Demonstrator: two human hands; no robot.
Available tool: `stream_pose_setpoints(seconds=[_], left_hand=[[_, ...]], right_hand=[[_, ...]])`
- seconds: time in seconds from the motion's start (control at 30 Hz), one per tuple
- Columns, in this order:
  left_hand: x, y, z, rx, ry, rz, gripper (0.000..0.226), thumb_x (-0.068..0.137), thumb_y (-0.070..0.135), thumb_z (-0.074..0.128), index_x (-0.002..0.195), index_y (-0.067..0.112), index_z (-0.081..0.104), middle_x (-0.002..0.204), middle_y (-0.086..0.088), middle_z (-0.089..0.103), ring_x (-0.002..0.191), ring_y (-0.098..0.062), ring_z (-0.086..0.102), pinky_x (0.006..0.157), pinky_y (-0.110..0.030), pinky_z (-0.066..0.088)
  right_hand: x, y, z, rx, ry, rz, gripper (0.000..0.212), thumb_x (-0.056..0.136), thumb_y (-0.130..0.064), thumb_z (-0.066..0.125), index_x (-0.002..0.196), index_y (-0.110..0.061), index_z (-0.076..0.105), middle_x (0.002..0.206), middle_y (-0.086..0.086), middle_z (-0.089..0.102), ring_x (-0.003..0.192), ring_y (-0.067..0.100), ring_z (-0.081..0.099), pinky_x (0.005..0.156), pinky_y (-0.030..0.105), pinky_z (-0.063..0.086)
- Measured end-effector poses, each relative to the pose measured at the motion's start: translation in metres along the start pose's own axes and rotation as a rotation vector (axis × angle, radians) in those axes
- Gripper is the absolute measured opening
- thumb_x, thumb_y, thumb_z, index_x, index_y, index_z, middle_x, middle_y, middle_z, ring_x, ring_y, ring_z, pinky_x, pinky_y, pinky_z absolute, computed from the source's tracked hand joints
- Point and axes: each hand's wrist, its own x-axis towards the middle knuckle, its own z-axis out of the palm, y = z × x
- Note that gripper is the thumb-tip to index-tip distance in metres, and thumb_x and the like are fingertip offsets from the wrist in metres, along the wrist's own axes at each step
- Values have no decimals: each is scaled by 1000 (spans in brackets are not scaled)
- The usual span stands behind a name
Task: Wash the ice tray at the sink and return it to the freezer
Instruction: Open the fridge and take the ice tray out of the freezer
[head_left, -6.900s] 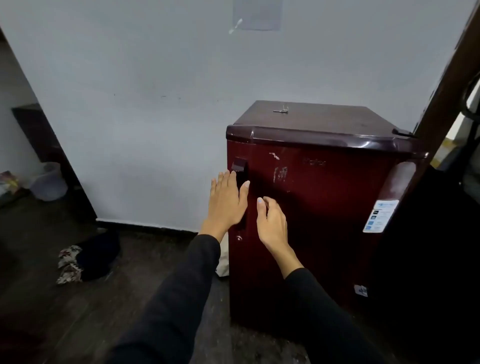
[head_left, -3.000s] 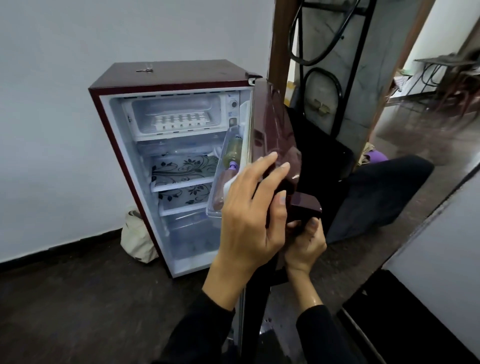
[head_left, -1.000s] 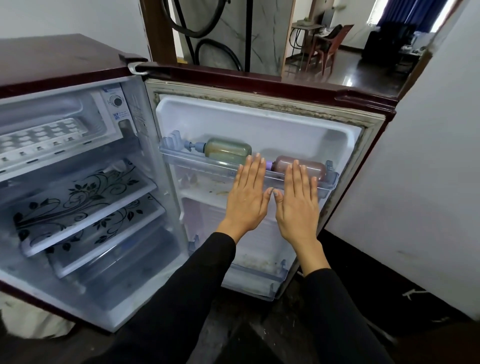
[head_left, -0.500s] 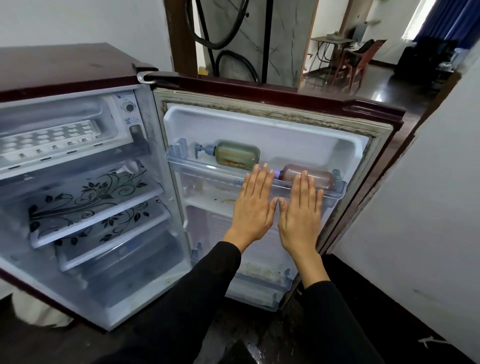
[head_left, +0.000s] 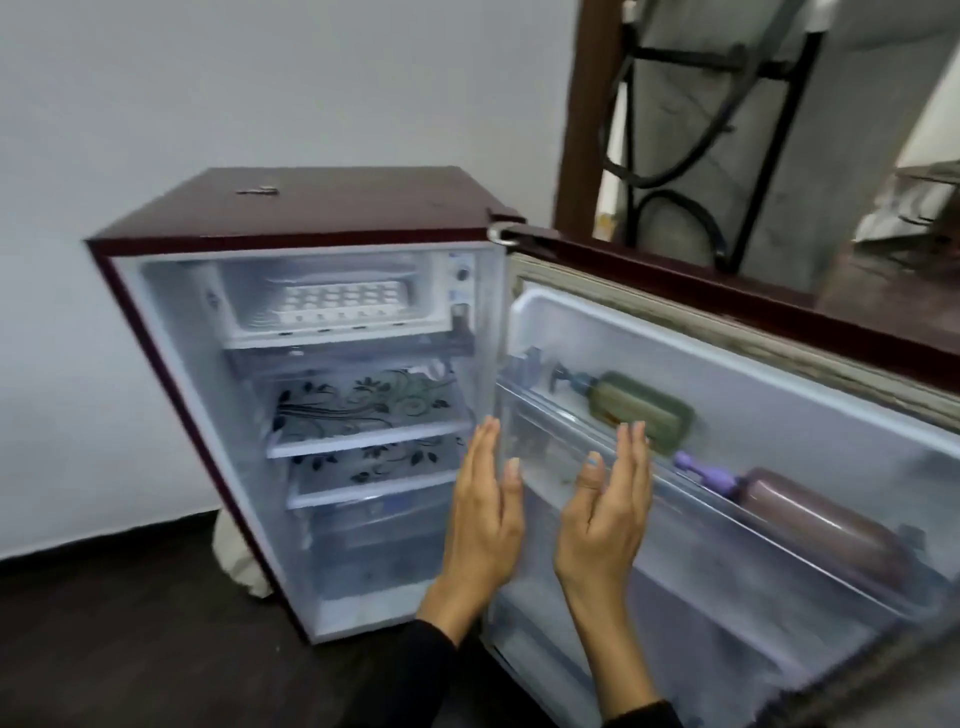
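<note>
Both hands empty: left hand and right hand held up flat, fingers extended, palms facing each other, apart, touching nothing, hovering in front of the open fridge. Ice tray sits in the freezer compartment at the top of the fridge, well above and left of the hands; white, cells visible, contents not discernible.

Risks, as judgement: tray may be frozen to the compartment floor, so a hard pull could jerk it free and spill water or cubes on the floor. Compartment mouth looks low, so a tilted lift could catch the tray on its upper edge. Door stands wide open beside the right hand; an elbow could knock the shelf.

Containers: door shelf holds a green pump bottle and a brownish bottle with purple top, both lying on their sides. Inner floral shelves look bare.
</note>
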Motion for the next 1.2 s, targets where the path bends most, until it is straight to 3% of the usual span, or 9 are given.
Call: stream_pose_setpoints(seconds=[0.1, 0.23, 0.33, 0.47, 0.67, 0.77, 1.0, 1.2], left_hand=[[29, -22, -46, -6, 170, -194, 55, 101, 43, 37, 149, 18, 29, 154, 4, 31, 140, -5, 29, 114, -24, 26], [69, -56, -104, -4, 325, -338, 51, 101, 35, 40, 148, 15, 31, 152, -2, 35, 138, -16, 36, 106, -26, 33], [103, -80, -138, -15, 378, -412, 52, 103, 33, 39, 148, 9, 31, 151, -7, 38, 135, -19, 39, 99, -20, 30], [159, -111, -174, -19, 458, -480, 47, 103, 29, 40, 143, 4, 38, 143, -11, 47, 130, -22, 45, 94, -19, 29], [239, -170, -212, 36, 462, -561, 43, 102, 30, 41, 134, 2, 48, 134, -17, 55, 123, -32, 50, 96, -30, 37], [271, -198, -221, 71, 462, -589, 43, 101, 29, 44, 128, -3, 51, 126, -24, 58, 116, -37, 54, 90, -32, 41], [327, -235, -228, 98, 466, -598, 48, 99, 25, 48, 137, -5, 42, 140, -20, 49, 130, -34, 45, 107, -37, 37], [355, -260, -229, 76, 516, -649, 37, 96, 19, 55, 121, -8, 52, 122, -25, 60, 115, -36, 56, 90, -35, 42]], right_hand=[[11, -32, 42, 188, -222, 29, 61, 95, -48, 32, 142, -10, 42, 151, 2, 37, 140, 13, 31, 114, 27, 23], [37, -59, 99, 321, -441, 143, 48, 99, -39, 44, 141, -14, 45, 144, 2, 46, 133, 17, 42, 111, 33, 34], [59, -76, 140, 422, -525, 282, 45, 99, -34, 45, 139, -12, 46, 138, 0, 51, 126, 11, 47, 96, 17, 36], [91, -92, 206, 465, -560, 407, 42, 99, -32, 47, 136, -11, 49, 134, 4, 54, 113, 10, 49, 92, 24, 37], [126, -94, 299, 388, -573, 460, 41, 98, -28, 48, 134, -10, 51, 131, 9, 57, 121, 26, 52, 97, 31, 39], [140, -89, 341, 344, -611, 425, 42, 98, -28, 50, 134, -6, 50, 135, 12, 54, 123, 29, 51, 100, 32, 39], [173, -79, 411, 165, -598, 438, 48, 98, -26, 50, 140, -6, 42, 143, 13, 47, 130, 29, 45, 104, 30, 36], [181, -71, 443, 147, -570, 396, 38, 93, -27, 55, 124, -4, 57, 124, 13, 62, 118, 28, 55, 96, 29, 39]])
